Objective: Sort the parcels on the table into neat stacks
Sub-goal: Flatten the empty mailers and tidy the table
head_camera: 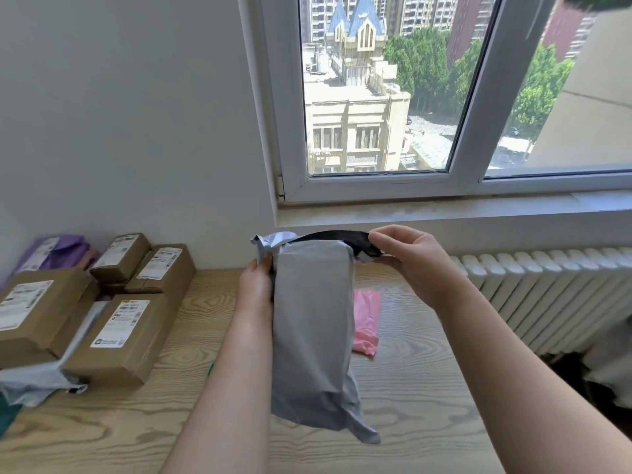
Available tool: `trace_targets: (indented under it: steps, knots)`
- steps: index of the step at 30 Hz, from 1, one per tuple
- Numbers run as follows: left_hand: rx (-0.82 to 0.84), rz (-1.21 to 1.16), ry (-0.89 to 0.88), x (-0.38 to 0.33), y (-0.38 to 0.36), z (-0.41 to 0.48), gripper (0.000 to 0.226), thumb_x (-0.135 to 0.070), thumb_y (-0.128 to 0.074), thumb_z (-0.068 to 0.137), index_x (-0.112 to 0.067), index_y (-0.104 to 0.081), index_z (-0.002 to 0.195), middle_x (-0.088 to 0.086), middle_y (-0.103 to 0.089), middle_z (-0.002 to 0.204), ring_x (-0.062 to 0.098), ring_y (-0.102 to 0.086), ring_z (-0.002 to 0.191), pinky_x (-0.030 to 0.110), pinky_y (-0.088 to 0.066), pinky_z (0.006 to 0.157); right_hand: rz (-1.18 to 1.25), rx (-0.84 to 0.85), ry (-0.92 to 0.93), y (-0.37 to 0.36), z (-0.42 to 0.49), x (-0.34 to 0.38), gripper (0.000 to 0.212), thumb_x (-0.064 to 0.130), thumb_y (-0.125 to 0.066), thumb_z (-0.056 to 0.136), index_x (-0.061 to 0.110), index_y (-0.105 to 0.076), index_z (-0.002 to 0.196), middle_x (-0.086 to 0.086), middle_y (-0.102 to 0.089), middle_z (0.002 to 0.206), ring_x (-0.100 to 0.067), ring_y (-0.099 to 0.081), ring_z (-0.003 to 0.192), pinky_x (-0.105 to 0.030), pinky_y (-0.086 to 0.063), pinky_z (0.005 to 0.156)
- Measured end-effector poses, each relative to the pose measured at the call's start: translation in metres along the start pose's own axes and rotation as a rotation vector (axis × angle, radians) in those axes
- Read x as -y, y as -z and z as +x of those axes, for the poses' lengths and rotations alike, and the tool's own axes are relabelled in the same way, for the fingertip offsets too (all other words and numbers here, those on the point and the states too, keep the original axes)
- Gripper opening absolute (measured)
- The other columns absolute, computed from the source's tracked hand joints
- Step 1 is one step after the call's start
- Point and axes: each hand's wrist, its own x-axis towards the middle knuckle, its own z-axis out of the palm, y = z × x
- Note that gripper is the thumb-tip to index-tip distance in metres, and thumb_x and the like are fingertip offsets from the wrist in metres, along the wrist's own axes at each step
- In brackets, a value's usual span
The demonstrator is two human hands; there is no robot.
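2 hands hold the grey mailer [313,323] upright above the table [420,398]; left hand [254,289] grips its upper edge, right hand [410,261] pinches the black flap [337,236]; a loose pinch could let it slip and flop onto the pink parcel [366,319]

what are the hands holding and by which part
A grey mailer bag: the left hand grips its upper left edge, the right hand pinches the dark flap at its top.

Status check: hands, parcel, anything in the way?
Left hand grips grey mailer bag at its side, right hand pinches its top flap. Held above wooden table. Pink mailer lies beyond it.
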Motion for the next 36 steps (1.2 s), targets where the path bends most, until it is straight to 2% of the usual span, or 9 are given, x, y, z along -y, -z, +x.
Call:
trace_targets:
  steps: [2,8,14,16,19,21,25,31,36]
  knots:
    - [-0.014,0.108,0.022,0.002,0.002,0.0,0.028,-0.03,-0.049,0.103,-0.005,-0.061,0.101,0.002,-0.054,0.074,0.014,-0.05,0.065,0.015,-0.04,0.048,-0.005,0.068,-0.009,0.003,-0.002,-0.001,0.029,0.029,-0.074,0.081,0.013,-0.074,0.106,-0.009,-0.074,0.108,-0.019,-0.067,0.103,-0.035,-0.053,0.095]
    - [0.031,0.205,0.21,0.012,0.001,0.007,0.037,-0.045,-0.066,0.091,-0.011,-0.069,0.077,0.016,-0.072,0.096,0.029,-0.068,0.094,0.041,-0.053,0.088,-0.006,-0.002,0.036,0.006,-0.001,-0.001,0.021,0.022,-0.068,0.093,0.005,-0.075,0.102,-0.013,-0.073,0.107,-0.021,-0.066,0.102,-0.037,-0.051,0.096]
    - [0.178,-0.037,0.323,0.024,-0.008,-0.003,0.044,-0.037,-0.078,0.084,0.001,-0.069,0.104,0.015,-0.072,0.089,0.024,-0.066,0.077,0.031,-0.053,0.066,0.071,-0.051,-0.011,0.005,0.005,0.008,0.019,0.018,-0.059,0.098,0.004,-0.071,0.093,-0.012,-0.066,0.086,-0.024,-0.059,0.08,-0.031,-0.049,0.074]
    - [0.158,-0.023,0.261,0.024,-0.011,-0.003,0.039,-0.03,-0.071,0.089,-0.006,-0.063,0.119,0.011,-0.068,0.098,0.02,-0.06,0.076,0.024,-0.048,0.063,0.097,-0.066,-0.025,0.003,0.006,0.01,0.02,0.019,-0.059,0.098,0.006,-0.071,0.089,-0.011,-0.066,0.083,-0.026,-0.057,0.079,-0.035,-0.046,0.076]
    - [0.13,0.01,0.078,0.012,-0.012,-0.006,0.044,-0.019,-0.064,0.093,-0.02,-0.054,0.136,-0.001,-0.056,0.13,0.016,-0.051,0.115,0.031,-0.041,0.094,0.065,-0.054,-0.036,0.0,0.008,0.011,0.019,0.021,-0.063,0.096,0.005,-0.072,0.09,-0.012,-0.067,0.083,-0.026,-0.059,0.078,-0.035,-0.047,0.075]
    - [0.283,0.04,-0.058,-0.003,-0.015,-0.013,0.048,-0.011,-0.064,0.083,-0.029,-0.061,0.127,-0.007,-0.052,0.136,0.008,-0.044,0.127,0.03,-0.033,0.102,0.012,-0.057,-0.041,-0.003,0.009,0.011,0.017,0.022,-0.067,0.094,0.009,-0.074,0.086,-0.013,-0.066,0.082,-0.027,-0.055,0.079,-0.038,-0.044,0.075]
    - [0.556,0.229,-0.179,-0.03,-0.035,-0.029,0.025,-0.003,-0.068,0.084,-0.018,-0.074,0.103,-0.011,-0.065,0.125,-0.008,-0.058,0.104,0.007,-0.045,0.078,-0.121,-0.094,-0.011,-0.012,0.01,0.013,0.019,0.025,-0.072,0.09,0.01,-0.074,0.079,-0.006,-0.066,0.072,-0.017,-0.052,0.063,-0.027,-0.043,0.064]
    - [0.412,0.088,-0.273,-0.02,-0.048,-0.023,0.012,0.0,-0.068,0.089,-0.009,-0.073,0.083,0.007,-0.074,0.084,0.012,-0.067,0.08,0.023,-0.052,0.078,-0.187,-0.106,0.08,-0.013,0.01,0.013,0.018,0.026,-0.081,0.082,0.011,-0.077,0.091,-0.007,-0.074,0.087,-0.013,-0.065,0.078,-0.025,-0.053,0.074]
    - [0.372,-0.014,-0.213,-0.01,-0.045,-0.017,0.007,-0.002,-0.069,0.089,-0.006,-0.07,0.085,0.011,-0.073,0.087,0.014,-0.067,0.077,0.022,-0.055,0.071,-0.414,-0.08,-0.008,-0.009,0.004,-0.005,0.018,0.022,-0.082,0.08,0.009,-0.073,0.09,-0.011,-0.075,0.086,-0.016,-0.068,0.074,-0.034,-0.052,0.073]
